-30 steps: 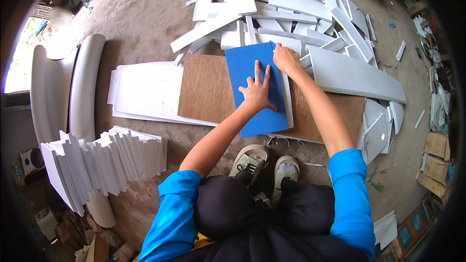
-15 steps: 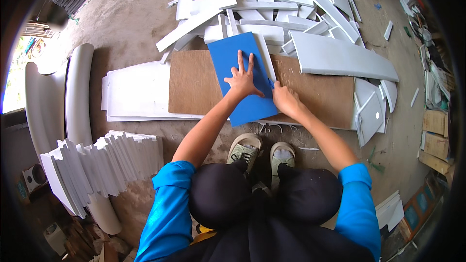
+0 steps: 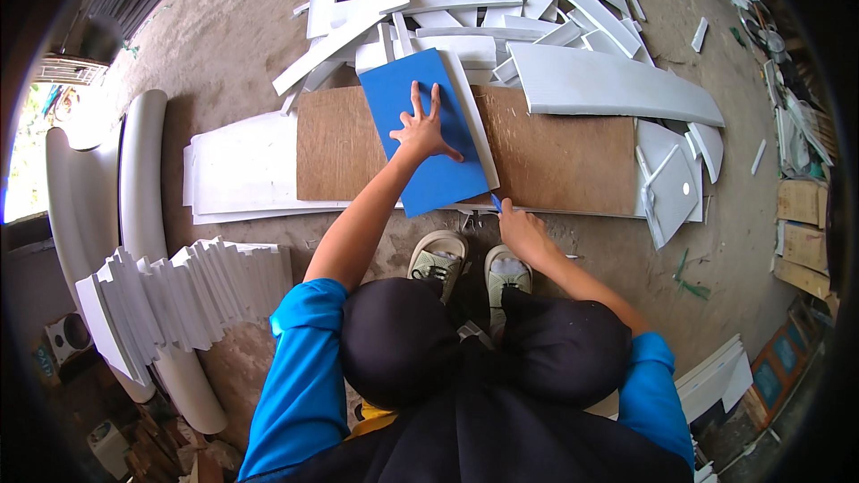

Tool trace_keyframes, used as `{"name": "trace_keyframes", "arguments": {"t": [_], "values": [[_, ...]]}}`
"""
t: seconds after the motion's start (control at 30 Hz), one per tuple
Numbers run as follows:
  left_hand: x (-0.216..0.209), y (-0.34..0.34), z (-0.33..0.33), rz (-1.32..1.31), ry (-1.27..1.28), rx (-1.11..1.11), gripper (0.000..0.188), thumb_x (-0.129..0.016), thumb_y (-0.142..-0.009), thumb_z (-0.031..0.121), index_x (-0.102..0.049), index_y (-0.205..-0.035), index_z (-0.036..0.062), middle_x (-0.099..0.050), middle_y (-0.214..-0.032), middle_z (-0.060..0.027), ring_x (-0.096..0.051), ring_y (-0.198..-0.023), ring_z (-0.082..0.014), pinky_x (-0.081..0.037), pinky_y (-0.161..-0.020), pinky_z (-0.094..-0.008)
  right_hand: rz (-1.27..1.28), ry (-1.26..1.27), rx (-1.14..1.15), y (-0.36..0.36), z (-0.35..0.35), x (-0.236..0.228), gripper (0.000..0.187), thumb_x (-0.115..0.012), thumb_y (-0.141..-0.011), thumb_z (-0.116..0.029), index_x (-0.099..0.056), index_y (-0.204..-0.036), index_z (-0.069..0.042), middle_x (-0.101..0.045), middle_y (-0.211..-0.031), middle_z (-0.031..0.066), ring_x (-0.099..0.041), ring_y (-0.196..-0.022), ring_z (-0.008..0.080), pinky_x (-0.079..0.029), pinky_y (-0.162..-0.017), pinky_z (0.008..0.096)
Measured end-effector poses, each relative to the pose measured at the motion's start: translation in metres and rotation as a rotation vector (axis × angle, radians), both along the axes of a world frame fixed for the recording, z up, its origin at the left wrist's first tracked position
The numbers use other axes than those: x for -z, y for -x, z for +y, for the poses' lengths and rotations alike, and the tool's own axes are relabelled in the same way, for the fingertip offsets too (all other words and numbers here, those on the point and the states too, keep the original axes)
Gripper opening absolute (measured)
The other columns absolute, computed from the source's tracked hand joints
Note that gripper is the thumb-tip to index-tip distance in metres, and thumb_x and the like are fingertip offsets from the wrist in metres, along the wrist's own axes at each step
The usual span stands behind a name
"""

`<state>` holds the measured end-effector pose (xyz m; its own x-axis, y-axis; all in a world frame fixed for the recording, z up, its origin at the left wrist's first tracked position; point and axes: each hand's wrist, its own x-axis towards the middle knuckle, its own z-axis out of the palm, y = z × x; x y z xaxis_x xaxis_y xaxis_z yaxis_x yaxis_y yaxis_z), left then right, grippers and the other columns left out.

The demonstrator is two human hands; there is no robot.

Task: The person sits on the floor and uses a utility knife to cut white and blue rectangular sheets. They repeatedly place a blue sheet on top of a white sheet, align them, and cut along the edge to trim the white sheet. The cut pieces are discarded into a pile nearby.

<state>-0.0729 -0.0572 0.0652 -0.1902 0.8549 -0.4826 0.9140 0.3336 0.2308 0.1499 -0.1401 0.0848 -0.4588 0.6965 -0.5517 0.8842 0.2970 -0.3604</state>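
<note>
My left hand (image 3: 420, 132) lies with fingers spread on a blue rectangular panel (image 3: 447, 181), pressing it flat. Under the panel, a white foam sheet (image 3: 472, 109) shows as a narrow strip along its right edge. Both rest at a slant on a brown wooden board (image 3: 564, 156). My right hand (image 3: 524, 234) is closed round a slim blue utility knife (image 3: 497, 203), its tip by the near right corner of the panel, at the board's front edge. The blade is too small to make out.
A heap of white foam offcuts (image 3: 483, 22) lies beyond the board, with a large white slab (image 3: 613, 85) on its right. White sheets (image 3: 242, 161) lie under the board's left end. Stacked white pieces (image 3: 179, 295) and white rolls (image 3: 143, 170) stand at left; cardboard boxes (image 3: 803, 201) at right.
My right hand has drawn the knife toward me along the panel's right edge to its near corner. My left hand stays spread on the panel. The whole view has shifted slightly.
</note>
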Motion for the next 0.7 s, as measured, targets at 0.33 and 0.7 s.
{"name": "trace_keyframes", "arguments": {"t": [0.33,0.7], "values": [[-0.007,0.029,0.034,0.065,-0.223,0.086,0.105,-0.076,-0.05,0.055,-0.024,-0.132,0.0123,-0.019,-0.132,-0.0161,-0.035,-0.117,-0.0391,-0.031,-0.085,-0.0629,-0.003,0.013,0.004,-0.021,0.032,-0.046,0.025,-0.042,-0.087,-0.023,-0.05,-0.091,0.001,-0.059,-0.072,0.0253,-0.058,-0.072,0.043,-0.045,-0.066,0.0511],[0.039,0.079,0.082,0.0,-0.335,0.156,0.107,-0.068,-0.05,0.067,-0.034,-0.125,-0.0013,-0.037,-0.119,-0.019,-0.032,-0.118,-0.0356,-0.022,-0.096,-0.0548,0.258,-0.166,0.163,0.041,0.134,-0.027,0.026,-0.042,-0.089,-0.023,-0.046,-0.092,0.003,-0.057,-0.067,0.0254,-0.057,-0.064,0.0423,-0.044,-0.055,0.0485]]}}
